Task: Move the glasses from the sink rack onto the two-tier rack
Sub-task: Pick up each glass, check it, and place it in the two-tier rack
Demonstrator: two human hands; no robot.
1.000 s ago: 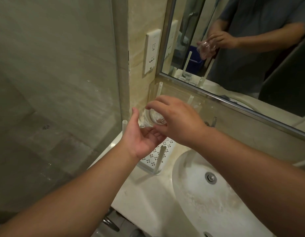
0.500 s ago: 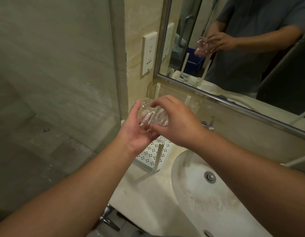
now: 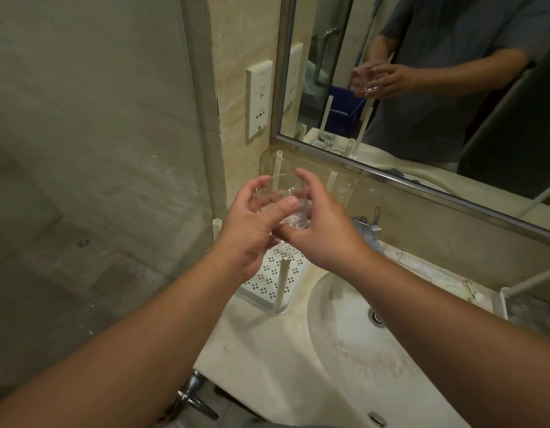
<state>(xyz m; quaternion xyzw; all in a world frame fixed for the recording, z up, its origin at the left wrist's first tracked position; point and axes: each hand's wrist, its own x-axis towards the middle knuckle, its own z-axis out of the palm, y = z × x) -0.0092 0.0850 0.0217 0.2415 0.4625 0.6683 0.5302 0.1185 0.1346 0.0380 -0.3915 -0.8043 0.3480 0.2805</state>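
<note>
Both my hands hold one clear drinking glass (image 3: pixel 283 196) in the air above the two-tier rack (image 3: pixel 278 279), a white perforated tray with white posts and a transparent upper shelf. My left hand (image 3: pixel 252 230) wraps the glass from the left, thumb across its front. My right hand (image 3: pixel 323 230) grips it from the right, fingers over the rim side. The glass is tilted, its mouth facing up and towards the wall. The mirror shows the same grip and another glass standing on the rack's far side.
A white basin (image 3: pixel 375 344) lies to the right of the rack, with a tap (image 3: pixel 371 227) behind it. A wall socket (image 3: pixel 259 100) and the mirror (image 3: pixel 421 88) rise behind. A glass shower wall (image 3: pixel 97 149) stands at the left. A tray edge (image 3: pixel 503 304) shows far right.
The glass has been lifted and turned between both hands, from low near the rack's shelf to higher up. My left hand now wraps it more fully.
</note>
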